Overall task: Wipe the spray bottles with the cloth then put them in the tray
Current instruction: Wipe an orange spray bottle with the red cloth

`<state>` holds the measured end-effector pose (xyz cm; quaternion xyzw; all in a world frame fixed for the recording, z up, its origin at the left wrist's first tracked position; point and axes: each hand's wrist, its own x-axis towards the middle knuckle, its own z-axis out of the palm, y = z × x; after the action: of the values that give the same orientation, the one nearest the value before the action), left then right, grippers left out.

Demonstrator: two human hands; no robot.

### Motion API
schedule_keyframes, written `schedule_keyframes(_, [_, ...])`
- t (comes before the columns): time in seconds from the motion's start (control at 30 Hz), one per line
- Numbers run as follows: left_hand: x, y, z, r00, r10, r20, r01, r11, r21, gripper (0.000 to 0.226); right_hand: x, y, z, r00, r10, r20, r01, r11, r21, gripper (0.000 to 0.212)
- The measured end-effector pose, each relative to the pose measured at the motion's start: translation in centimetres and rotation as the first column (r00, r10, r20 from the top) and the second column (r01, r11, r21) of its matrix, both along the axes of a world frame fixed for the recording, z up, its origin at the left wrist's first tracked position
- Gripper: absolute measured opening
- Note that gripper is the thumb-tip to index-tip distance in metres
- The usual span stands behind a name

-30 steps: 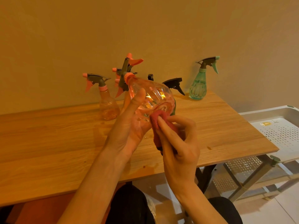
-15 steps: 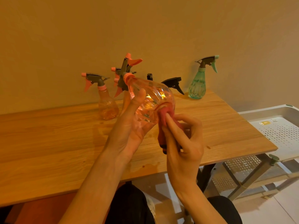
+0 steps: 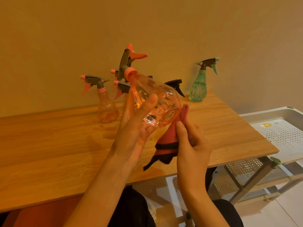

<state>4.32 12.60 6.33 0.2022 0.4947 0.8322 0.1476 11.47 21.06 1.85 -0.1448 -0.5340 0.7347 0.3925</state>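
My left hand point(image 3: 134, 128) grips a clear orange spray bottle point(image 3: 154, 99), tilted with its nozzle up and away over the wooden table point(image 3: 49, 145). My right hand point(image 3: 191, 145) pinches a red cloth with dark trim point(image 3: 168, 138) and presses it against the bottle's base. An orange bottle point(image 3: 106, 105) stands at the back left. Behind the held one I see parts of two more orange triggers point(image 3: 120, 89) and a black trigger point(image 3: 176, 85). A green bottle point(image 3: 199, 86) stands at the back right. The white perforated tray point(image 3: 282, 133) sits to the right of the table.
A plain wall runs close behind the table. The tray rests on a metal-legged rack with a lower perforated shelf point(image 3: 242, 167). My dark-clothed legs point(image 3: 131, 210) show under the table's front edge.
The cloth has slid from the side of the bottle round to its base, and my right hand has dropped lower. More of the cloth hangs loose below.
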Motion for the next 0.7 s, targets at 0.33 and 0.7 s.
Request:
schedule_keyframes(0.33, [0.1,3.8,-0.9,0.918,0.145,-0.368,-0.231,0.952,-0.2,0.116,3.3,3.9,1.3,0.939,0.312,0.145,-0.248,0.907,-0.34,0.032])
schedule_keyframes(0.7, [-1.9,14.5,-3.0,0.92,-0.008,-0.391,-0.14,0.927,-0.348,0.1,2.6,16.4,2.4,0.955,0.246,0.164,-0.131,0.851,-0.508,0.021])
